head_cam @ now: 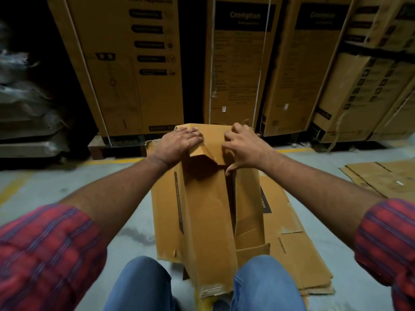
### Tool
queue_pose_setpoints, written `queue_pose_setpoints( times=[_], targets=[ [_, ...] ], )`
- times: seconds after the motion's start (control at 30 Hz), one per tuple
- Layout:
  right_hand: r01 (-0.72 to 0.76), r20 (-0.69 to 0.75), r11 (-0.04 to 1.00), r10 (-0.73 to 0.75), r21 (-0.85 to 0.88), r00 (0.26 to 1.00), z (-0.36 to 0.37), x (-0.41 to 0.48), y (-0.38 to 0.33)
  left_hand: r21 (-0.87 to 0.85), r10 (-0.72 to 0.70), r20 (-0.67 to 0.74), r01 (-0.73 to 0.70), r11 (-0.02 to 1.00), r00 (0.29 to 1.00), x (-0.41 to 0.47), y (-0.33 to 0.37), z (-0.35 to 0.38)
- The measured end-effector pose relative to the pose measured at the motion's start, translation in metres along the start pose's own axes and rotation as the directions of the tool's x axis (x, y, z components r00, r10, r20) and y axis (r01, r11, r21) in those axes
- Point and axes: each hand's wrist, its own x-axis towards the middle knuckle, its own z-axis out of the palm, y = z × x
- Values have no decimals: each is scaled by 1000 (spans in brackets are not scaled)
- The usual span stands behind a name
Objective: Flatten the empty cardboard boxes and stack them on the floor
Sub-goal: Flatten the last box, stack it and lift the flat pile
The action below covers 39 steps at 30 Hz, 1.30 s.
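A long brown cardboard box (pixel 206 212) lies on the grey floor in front of my knees, on top of a stack of flattened cardboard (pixel 289 241). Its far end is partly collapsed, with a folded flap (pixel 203 151) standing up between my hands. My left hand (pixel 179 143) presses flat on the left side of that far end, fingers together over the flap. My right hand (pixel 244 145) rests on the right side with fingers spread and curled, thumb hooked at the edge of a long slit in the box top.
Tall upright printed cartons (pixel 235 63) line the back on a low pallet (pixel 116 149). More flattened cardboard (pixel 381 178) lies on the floor at the right. Dark wrapped bundles (pixel 27 108) are stacked at the left. Yellow floor lines (pixel 116 161) run along the cartons.
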Motion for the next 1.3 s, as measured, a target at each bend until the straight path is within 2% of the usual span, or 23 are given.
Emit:
queue_pose_setpoints(
  times=[0.1, 0.2, 0.3, 0.33, 0.37, 0.4, 0.47, 0.5, 0.53, 0.67, 0.73, 0.83, 0.97, 1.07, 1.1, 1.17, 1.2, 1.23, 1.27, 1.3],
  targets=[
    [-19, -55, 1000, 19, -4, 998, 2, -5, -1, 0, -8, -33, 8, 1000, 999, 1, -7, 3],
    [-173, -162, 972, 199, 162, 967, 9, -7, -1, 7, -38, -111, 39, 999, 993, 5, -24, 4],
    [-309, -297, 830, 475, 465, 828, 22, -1, -7, -41, -89, -182, 83, 996, 979, 13, -39, 1],
    [-355, -283, 753, 572, 554, 770, 27, 2, -11, -70, -112, -208, 100, 993, 972, 16, -43, 1],
    [-406, -208, 649, 659, 643, 722, 35, 3, -13, -105, -146, -237, 124, 987, 960, 17, -47, 1],
    [-468, -74, 503, 735, 727, 674, 45, 0, -16, -148, -206, -263, 172, 974, 942, 19, -50, 0],
    [-603, 220, 220, 792, 767, 569, 75, -16, -27, -229, -360, -296, 300, 926, 885, 17, -58, 1],
    [-655, 299, 168, 788, 737, 539, 92, -30, -35, -264, -427, -304, 355, 897, 852, 14, -62, 2],
    [-686, 330, 164, 783, 709, 527, 106, -44, -44, -292, -470, -303, 389, 874, 829, 11, -66, 4],
    [-681, 307, 133, 820, 720, 484, 139, -79, -55, -378, -559, -228, 457, 805, 797, -3, -62, 19],
    [-670, 321, 129, 800, 731, 506, 145, -84, -45, -445, -658, -186, 535, 718, 729, -9, -59, 31],
    [-663, 396, 127, 714, 738, 577, 151, -93, -26, -533, -758, -110, 605, 591, 643, -23, -59, 55],
    [-645, 424, 140, 647, 751, 634, 154, -93, 0, -596, -893, -57, 702, 389, 446, -35, -66, 77],
    [-665, 459, 151, 611, 732, 645, 149, -81, 14, -634, -972, 24, 755, 167, 234, -31, -64, 90],
    [-680, 468, 168, 608, 714, 642, 149, -75, 17, -627, -985, 90, 777, 56, 144, -26, -59, 96],
    [-709, 478, 206, 610, 674, 632, 149, -64, 18, -535, -956, 284, 815, -226, -78, -14, -35, 107],
    [-722, 482, 218, 615, 656, 624, 150, -59, 17, -479, -916, 369, 813, -332, -157, -10, -20, 111],
    [-733, 486, 227, 619, 642, 617, 151, -56, 16, -447, -883, 432, 807, -387, -185, -7, -5, 114],
    [-742, 489, 234, 623, 628, 611, 151, -54, 14, -438, -869, 465, 810, -391, -168, -8, 8, 118],
    [-750, 490, 242, 628, 616, 605, 151, -52, 13, -440, -871, 478, 825, -354, -119, -10, 20, 120]
  ],
)
